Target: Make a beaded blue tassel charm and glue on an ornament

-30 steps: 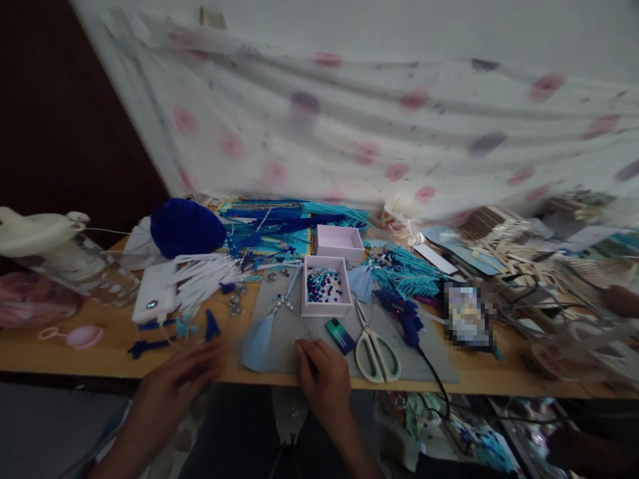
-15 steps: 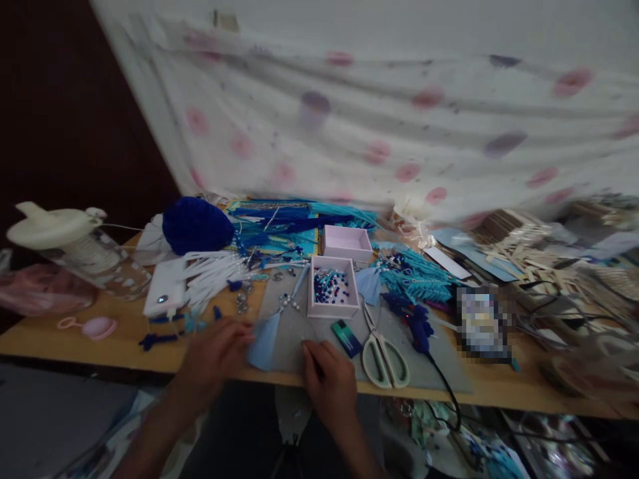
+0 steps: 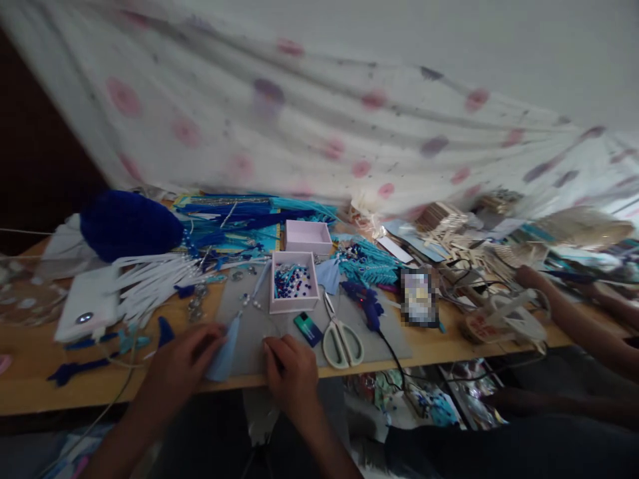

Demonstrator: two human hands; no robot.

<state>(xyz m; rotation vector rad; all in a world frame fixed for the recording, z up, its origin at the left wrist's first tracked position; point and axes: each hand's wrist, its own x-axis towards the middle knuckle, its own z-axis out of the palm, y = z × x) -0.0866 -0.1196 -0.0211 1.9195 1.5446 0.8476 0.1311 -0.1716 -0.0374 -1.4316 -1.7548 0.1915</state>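
My left hand (image 3: 187, 356) is at the front edge of the table with its fingers pinched together. Its fingertips are beside a light blue tassel (image 3: 224, 356), and whatever is between them is too small to see. Above the tassel, a short beaded piece (image 3: 245, 303) lies on the grey mat (image 3: 249, 349). My right hand (image 3: 292, 372) is closed, thumb against forefinger, at the mat's front edge. A faint thin line seems to rise from its fingertips, but what it grips cannot be made out. Ahead stands a white box (image 3: 294, 306) with blue, red and turquoise beads.
Scissors (image 3: 343, 342), a dark green-blue small box (image 3: 307, 328) and a blue glue gun (image 3: 364, 306) lie right of my hands. White strips (image 3: 150, 286) and a white power bank (image 3: 90, 306) are leftward. Another person's arm (image 3: 574, 319) reaches over the table at far right.
The view has turned right, so the table's things sit further left and another person's arms have come into sight. Both my hands stay closed near the tassel.
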